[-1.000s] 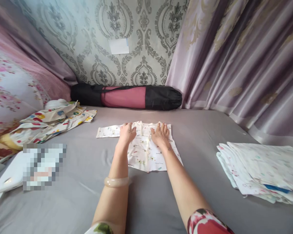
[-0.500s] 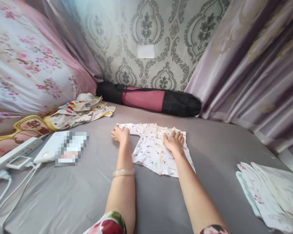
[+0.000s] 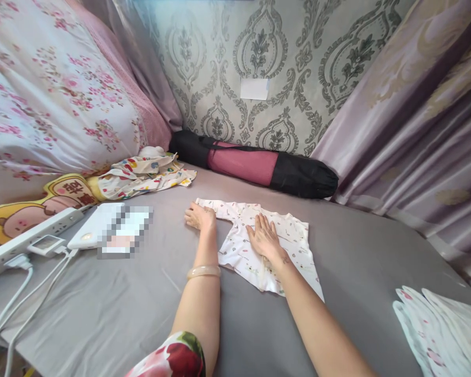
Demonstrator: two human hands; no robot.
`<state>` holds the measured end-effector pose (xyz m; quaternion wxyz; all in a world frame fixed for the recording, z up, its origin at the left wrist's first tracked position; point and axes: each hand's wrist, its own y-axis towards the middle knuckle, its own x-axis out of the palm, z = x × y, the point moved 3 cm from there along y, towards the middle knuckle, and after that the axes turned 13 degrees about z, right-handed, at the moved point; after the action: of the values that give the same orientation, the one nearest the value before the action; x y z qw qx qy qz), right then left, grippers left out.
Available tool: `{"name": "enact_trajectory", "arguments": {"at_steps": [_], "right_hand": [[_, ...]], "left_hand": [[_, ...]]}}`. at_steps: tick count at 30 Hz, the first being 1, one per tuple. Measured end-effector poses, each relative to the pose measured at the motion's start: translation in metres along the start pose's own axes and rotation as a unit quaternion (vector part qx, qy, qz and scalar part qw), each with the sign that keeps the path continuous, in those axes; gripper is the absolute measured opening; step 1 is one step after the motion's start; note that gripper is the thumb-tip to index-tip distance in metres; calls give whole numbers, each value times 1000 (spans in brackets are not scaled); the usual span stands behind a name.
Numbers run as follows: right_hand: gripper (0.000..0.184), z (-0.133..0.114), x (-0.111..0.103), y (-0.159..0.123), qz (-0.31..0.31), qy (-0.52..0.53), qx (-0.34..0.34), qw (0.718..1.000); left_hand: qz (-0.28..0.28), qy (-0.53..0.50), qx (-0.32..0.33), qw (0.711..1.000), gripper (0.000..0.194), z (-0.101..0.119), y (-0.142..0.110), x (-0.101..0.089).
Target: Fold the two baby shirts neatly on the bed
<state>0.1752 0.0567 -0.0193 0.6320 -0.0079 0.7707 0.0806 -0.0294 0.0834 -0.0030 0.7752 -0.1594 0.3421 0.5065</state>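
A small white baby shirt with a tiny print lies flat on the grey bed sheet. Its left sleeve stretches out to the side, while no sleeve sticks out on the right. My left hand, with a pale bangle on the wrist, has its fingers curled at the end of that sleeve. Flat on the middle of the shirt's chest rests my right hand, its fingers stretched out. The hand partly covers the front placket.
Folded baby clothes are stacked at the right. On the left lie a power strip with cables, a white device and a yellow cartoon pillow. Behind are a patterned cloth and a long black-and-pink bag.
My right hand has slid left from the shirt's right upper part to its middle. My left hand stays at the sleeve end. The view has shifted slightly left.
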Motion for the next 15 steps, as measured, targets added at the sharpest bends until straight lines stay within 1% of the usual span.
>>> {"name": "enact_trajectory", "arguments": {"at_steps": [3, 7, 11, 13, 15], "right_hand": [[69, 2, -4, 2, 6, 4, -11, 1000], [58, -3, -15, 9, 51, -18, -27, 998], [43, -14, -21, 24, 72, -46, -61, 994], [37, -19, -22, 34, 83, -39, -82, 992], [37, -23, -22, 43, 90, -16, -91, 992]], "left_hand": [[23, 45, 3, 999, 37, 0, 0, 5], [31, 65, 10, 997, 33, 0, 1, 10], [17, 67, 13, 997, 26, 0, 1, 11], [15, 58, 12, 998, 23, 1, 0, 10], [20, 40, 7, 999, 24, 2, 1, 8]]}}
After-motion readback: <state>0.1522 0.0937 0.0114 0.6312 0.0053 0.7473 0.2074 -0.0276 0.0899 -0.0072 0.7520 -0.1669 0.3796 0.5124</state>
